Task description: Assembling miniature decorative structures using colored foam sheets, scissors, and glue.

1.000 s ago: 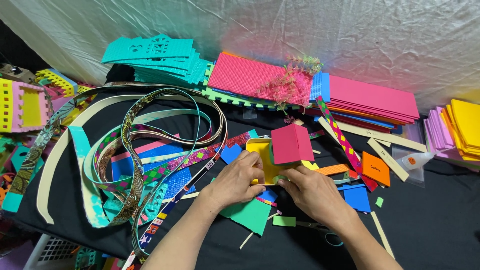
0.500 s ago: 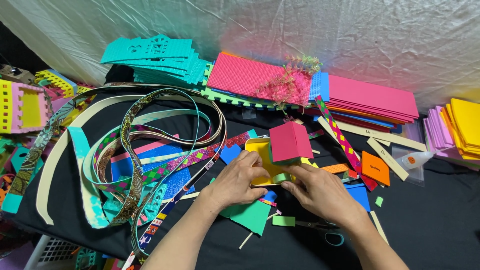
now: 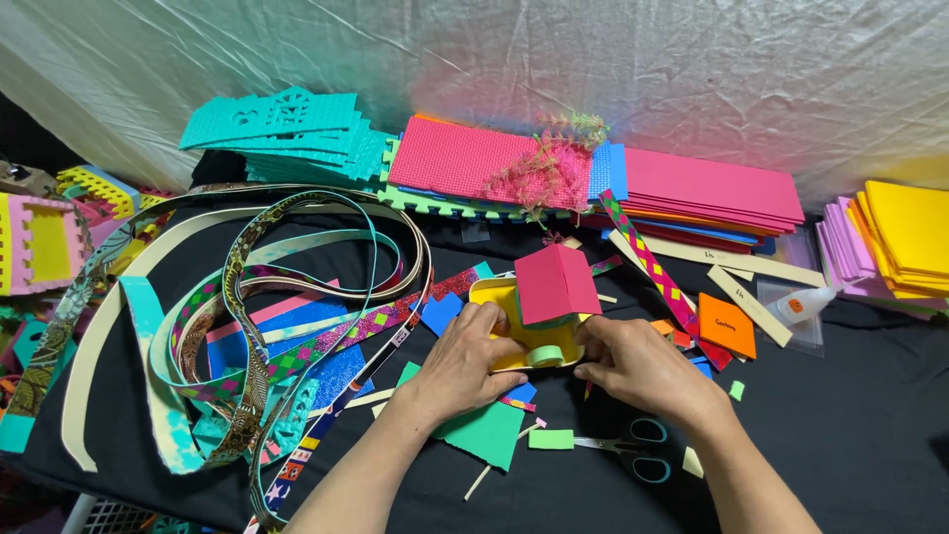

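Observation:
My left hand (image 3: 471, 356) and my right hand (image 3: 638, 368) together hold a small foam model (image 3: 539, 307) on the black tabletop. The model has a yellow base and a pink folded roof (image 3: 556, 282). A pale green ring-shaped piece (image 3: 545, 355) sits at the front edge of the yellow base, between my thumbs. My left fingers wrap the base's left side. The fingers of my right hand pinch its right front corner. A green foam sheet (image 3: 484, 430) lies under my left wrist.
Scissors (image 3: 633, 452) lie below my right hand. Coiled patterned ribbons (image 3: 267, 326) fill the left. Stacks of teal (image 3: 287, 138), pink (image 3: 474, 163) and yellow foam (image 3: 914, 232) line the back. A glue bottle (image 3: 806, 305) and an orange square (image 3: 727, 326) sit to the right.
The model has tipped so the pink roof faces up more squarely. The pale green ring now shows at the base's front edge. Both hands stayed on the model.

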